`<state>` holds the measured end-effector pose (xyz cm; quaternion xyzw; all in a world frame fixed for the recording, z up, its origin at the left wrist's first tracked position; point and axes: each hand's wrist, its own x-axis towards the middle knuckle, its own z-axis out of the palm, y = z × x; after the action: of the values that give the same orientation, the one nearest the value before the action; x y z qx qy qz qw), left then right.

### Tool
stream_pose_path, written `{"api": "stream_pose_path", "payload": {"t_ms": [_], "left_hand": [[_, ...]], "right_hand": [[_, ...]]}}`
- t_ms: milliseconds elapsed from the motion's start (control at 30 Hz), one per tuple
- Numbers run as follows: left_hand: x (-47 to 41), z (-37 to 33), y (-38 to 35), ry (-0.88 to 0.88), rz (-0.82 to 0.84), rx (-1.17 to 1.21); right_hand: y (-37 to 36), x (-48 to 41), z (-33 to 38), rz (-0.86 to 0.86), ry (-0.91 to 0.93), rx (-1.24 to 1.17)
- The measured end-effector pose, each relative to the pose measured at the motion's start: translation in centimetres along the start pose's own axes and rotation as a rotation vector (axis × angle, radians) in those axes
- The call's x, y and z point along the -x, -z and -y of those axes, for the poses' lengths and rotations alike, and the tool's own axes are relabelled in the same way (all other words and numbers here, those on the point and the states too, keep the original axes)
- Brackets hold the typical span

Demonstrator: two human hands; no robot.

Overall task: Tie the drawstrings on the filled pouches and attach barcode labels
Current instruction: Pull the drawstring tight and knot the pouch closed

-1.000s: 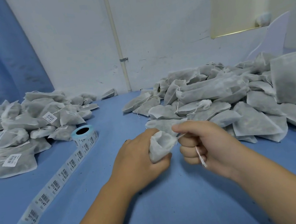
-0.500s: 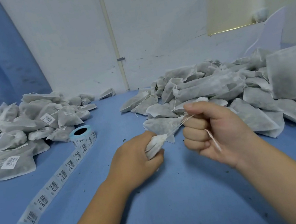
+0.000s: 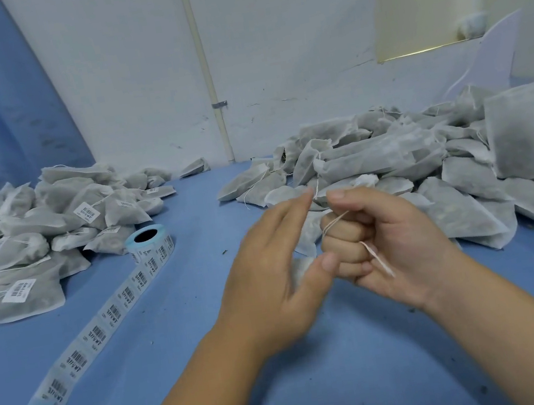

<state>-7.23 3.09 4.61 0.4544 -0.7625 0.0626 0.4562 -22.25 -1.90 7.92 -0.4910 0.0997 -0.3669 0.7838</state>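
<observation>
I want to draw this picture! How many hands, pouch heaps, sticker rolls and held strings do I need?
Hands: 2, the left hand and the right hand
Pouch heaps: 2, the left heap and the right heap
Label roll: 1
Drawstring in the right hand's grip: 1
Total: 6
</observation>
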Motion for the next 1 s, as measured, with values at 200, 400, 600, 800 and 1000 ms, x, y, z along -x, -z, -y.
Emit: {"api": "stream_pose_path", "payload": {"t_ms": [200,400,600,800,1000], "left_hand": [[0.4,-4.6,-2.7,0.264,-0.027,0.455],[0.3,-3.7,-2.2,0.374,-0.021,0.359],[-0.4,-2.6,-1.8,0.528,-0.022,0.364],[-1.1,-1.5,-0.4,0.649,0.171,0.564],[-1.0,-1.3,0.1,0.689,0.258,0.683]], "right_hand": [[0.2,0.0,0.0,-0.018,0.019,-0.004],[0.8,0.1,1.2,-0.075,0.080,0.017],[1.6,0.0,1.4,-0.159,0.111,0.130],[2.1,-0.3,0.8,-0.238,0.107,0.222],[2.8,-0.7,-0.2,-0.332,0.121,0.379]]}}
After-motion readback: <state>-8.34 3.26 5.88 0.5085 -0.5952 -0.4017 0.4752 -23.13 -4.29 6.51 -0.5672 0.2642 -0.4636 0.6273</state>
